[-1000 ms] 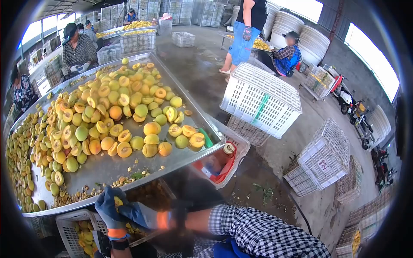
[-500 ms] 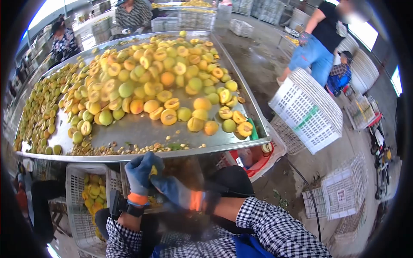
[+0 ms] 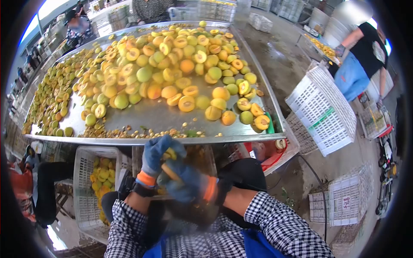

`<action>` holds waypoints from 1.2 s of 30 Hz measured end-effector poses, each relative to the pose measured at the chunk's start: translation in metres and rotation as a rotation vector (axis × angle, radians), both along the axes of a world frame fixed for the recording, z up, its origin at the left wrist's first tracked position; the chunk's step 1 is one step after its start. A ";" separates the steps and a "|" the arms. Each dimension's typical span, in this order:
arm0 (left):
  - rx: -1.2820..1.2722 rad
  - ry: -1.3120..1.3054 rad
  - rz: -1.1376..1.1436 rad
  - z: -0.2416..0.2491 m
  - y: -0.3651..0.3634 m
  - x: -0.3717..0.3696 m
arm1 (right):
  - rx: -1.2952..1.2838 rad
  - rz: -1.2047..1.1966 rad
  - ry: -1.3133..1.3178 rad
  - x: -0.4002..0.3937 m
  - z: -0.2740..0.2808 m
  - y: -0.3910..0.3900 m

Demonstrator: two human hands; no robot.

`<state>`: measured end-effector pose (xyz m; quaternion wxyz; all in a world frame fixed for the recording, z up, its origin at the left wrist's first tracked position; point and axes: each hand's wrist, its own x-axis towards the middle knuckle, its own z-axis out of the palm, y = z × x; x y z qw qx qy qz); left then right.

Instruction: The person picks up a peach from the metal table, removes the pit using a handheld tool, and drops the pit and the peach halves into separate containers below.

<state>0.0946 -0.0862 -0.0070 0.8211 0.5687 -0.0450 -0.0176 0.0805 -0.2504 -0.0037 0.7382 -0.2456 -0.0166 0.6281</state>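
Observation:
In front of the metal table's near edge, my two gloved hands are close together above my lap. My left hand (image 3: 157, 155) is closed around a yellow piece of peach (image 3: 170, 153), partly hidden by the fingers. Just below and to its right, my right hand (image 3: 187, 180), blurred by motion, has its fingers curled round an orange-yellow peach half (image 3: 171, 171). Beyond them, whole and halved peaches (image 3: 186, 103) are heaped on the metal table (image 3: 163, 122). Small pits and scraps (image 3: 124, 132) lie along its near edge.
A white crate (image 3: 78, 185) with yellow peach pieces stands left of my legs. Under the table's right corner is a red-lined container (image 3: 275, 157). White crates (image 3: 320, 112) and a black cable (image 3: 316, 178) are at right. Other people (image 3: 359, 64) are around the table and beyond.
The camera view has shifted, so the table appears higher and further right. My hands have turned, and peach pieces now show more clearly between them. The person at right has bent forward.

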 end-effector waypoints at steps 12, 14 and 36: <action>0.609 0.286 0.236 0.039 0.137 -0.054 | -1.062 0.059 -1.743 0.026 -0.018 -0.026; 1.255 0.308 0.317 0.039 0.158 -0.050 | -1.143 0.018 -1.764 0.035 -0.014 -0.030; 0.476 0.187 0.133 0.036 -0.021 0.087 | -0.594 -0.911 -1.059 0.063 0.008 -0.045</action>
